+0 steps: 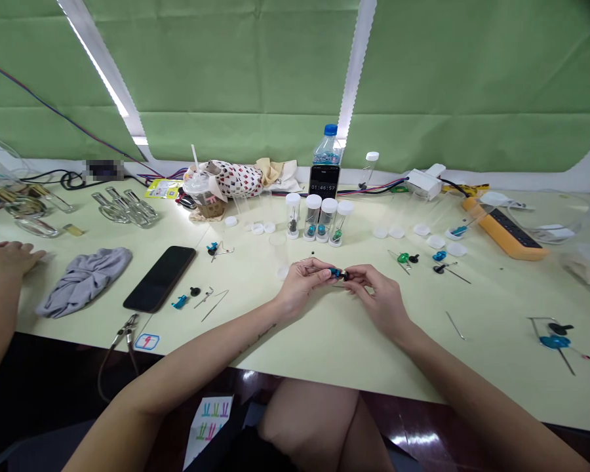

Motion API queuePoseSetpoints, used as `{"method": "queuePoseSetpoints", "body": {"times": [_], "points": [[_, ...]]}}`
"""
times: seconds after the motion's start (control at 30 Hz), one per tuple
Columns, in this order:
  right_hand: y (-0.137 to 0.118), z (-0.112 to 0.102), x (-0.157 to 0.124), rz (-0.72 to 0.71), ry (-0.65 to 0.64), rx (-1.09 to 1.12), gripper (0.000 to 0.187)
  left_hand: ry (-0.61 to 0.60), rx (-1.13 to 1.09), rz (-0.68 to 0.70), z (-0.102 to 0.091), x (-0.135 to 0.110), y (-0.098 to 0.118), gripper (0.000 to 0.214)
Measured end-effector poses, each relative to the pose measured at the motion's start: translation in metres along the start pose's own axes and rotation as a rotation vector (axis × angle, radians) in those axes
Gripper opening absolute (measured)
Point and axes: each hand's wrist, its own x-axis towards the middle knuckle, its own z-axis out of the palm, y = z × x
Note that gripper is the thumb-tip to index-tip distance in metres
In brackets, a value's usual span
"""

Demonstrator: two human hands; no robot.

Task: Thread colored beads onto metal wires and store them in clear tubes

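My left hand (301, 283) pinches a small blue plastic part (334, 272) over the middle of the table. Against it, the fingers of my right hand (381, 300) are closed on a small black plastic part (345, 275). The two parts touch or nearly touch; fingers hide most of both. Just behind my left hand stands a clear tube (278, 252). Loose parts lie to either side: a blue piece (179, 301), a black knob (195, 291) and bent wires (215, 305) on the left, a green piece (403, 258) and another blue piece (439, 255) on the right.
Several white-capped tubes (313, 219) stand before a phone showing a timer (323, 180). A dark phone (160, 278) and grey cloth (85, 282) lie left, near another person's hand (10, 259). An orange power strip (505, 229) and blue-black parts (554, 342) are at right.
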Motion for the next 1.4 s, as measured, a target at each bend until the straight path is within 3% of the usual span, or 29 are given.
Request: {"method": "queuePoseSetpoints", "body": {"times": [0.93, 1.17, 1.4], "points": [[-0.0014, -0.0009, 0.0006, 0.037, -0.017, -0.012, 0.026, 0.002, 0.000, 0.007, -0.0001, -0.0001, -0.0001, 0.023], [-0.0002, -0.0005, 0.0006, -0.033, 0.001, -0.037, 0.024, 0.001, -0.013, 0.004, 0.0008, -0.0004, 0.0006, 0.024], [-0.0005, -0.0011, 0.0003, -0.016, -0.013, -0.031, 0.022, 0.001, -0.016, 0.002, 0.0006, -0.0004, 0.0000, 0.024]]}}
